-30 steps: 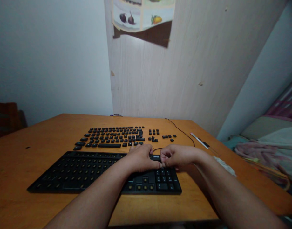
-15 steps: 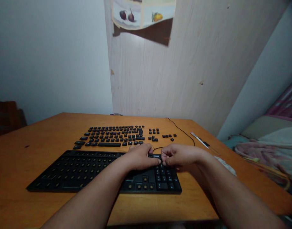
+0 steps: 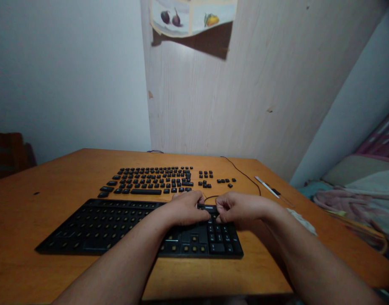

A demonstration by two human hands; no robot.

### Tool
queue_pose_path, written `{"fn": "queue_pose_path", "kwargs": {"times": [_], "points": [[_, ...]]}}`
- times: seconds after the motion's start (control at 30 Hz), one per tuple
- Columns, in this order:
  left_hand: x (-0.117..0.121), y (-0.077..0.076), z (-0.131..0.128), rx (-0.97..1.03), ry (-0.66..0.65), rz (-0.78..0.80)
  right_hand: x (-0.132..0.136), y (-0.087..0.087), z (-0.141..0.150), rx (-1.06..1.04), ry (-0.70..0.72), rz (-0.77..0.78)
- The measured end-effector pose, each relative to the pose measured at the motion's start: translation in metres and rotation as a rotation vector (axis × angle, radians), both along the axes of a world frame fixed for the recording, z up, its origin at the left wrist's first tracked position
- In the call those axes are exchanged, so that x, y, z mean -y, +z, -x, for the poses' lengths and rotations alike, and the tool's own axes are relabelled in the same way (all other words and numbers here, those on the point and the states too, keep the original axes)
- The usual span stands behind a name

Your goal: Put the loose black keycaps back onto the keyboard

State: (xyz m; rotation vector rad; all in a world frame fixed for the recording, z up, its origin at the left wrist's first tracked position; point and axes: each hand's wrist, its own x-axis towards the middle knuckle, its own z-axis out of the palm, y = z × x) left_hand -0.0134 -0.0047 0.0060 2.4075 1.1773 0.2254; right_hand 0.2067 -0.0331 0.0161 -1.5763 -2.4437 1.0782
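A black computer keyboard [image 3: 118,250] lies near the table's front edge. Most of its keys are off, baring small pale stems, while the number pad [image 3: 218,237] at its right end still carries keycaps. Across the keyboard lies my left hand [image 3: 188,209], fingers bent over its far side and the thumb on the pad's upper left. My right hand [image 3: 234,207] is curled at the pad's upper right corner, with thumb and forefinger bent toward each other at the top keys. Anything between those fingertips is too small to make out.
Behind the keyboard, loose black keycaps [image 3: 150,180] lie in rows, with a long space bar [image 3: 146,192] in front. A cable [image 3: 245,173] curves over the table [image 3: 70,169]. To the right are a white strip-like tool [image 3: 266,186] and a crumpled white cloth or tissue [image 3: 300,221].
My left thumb has drawn back slightly to the left. My right fingertips have parted a little from it, and more of the pad's top keys shows between the hands.
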Motion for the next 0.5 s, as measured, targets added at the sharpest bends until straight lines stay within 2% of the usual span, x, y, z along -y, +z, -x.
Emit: {"fn": "queue_pose_path", "kwargs": {"times": [0.2,0.5], "points": [[0.0032,0.0052,-0.0001,-0.033,0.008,0.007,-0.0015,-0.0005,-0.0028,-0.015,0.007,-0.018],[0.0021,0.0020,0.0006,-0.023,-0.003,-0.003,-0.0006,-0.0005,-0.0005,0.001,-0.015,0.012]]}}
